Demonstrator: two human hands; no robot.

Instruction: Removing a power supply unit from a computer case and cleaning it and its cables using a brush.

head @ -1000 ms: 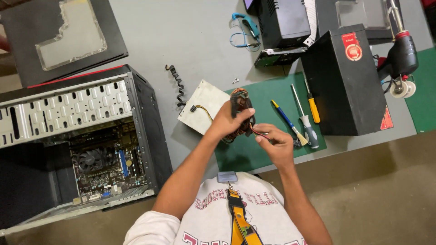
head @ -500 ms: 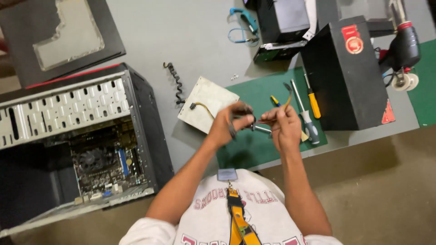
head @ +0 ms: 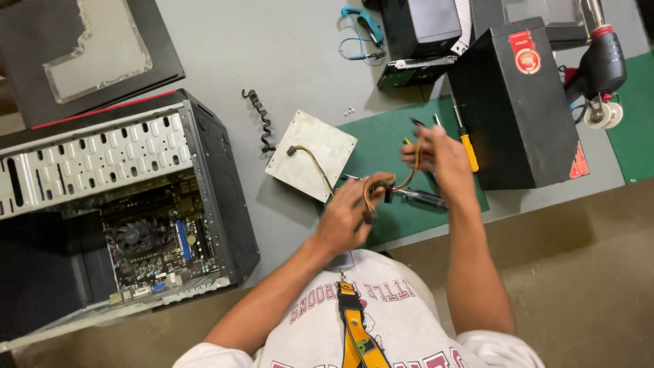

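Head view shows 2 hands over the green mat (head: 392, 140), left hand (head: 351, 218) and right hand (head: 436, 153) each pinching the orange cable (head: 381, 182) strung between them, which looks light, limp, and best gripped near its dark connector ends.

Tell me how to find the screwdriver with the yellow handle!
Start at the big black box on the right side of the grey table, and look just to its left, on the green mat. The screwdriver lies there beside the person's right hand. Its bright yellow handle sets it apart from the clear-handled tool lying lower on the mat.
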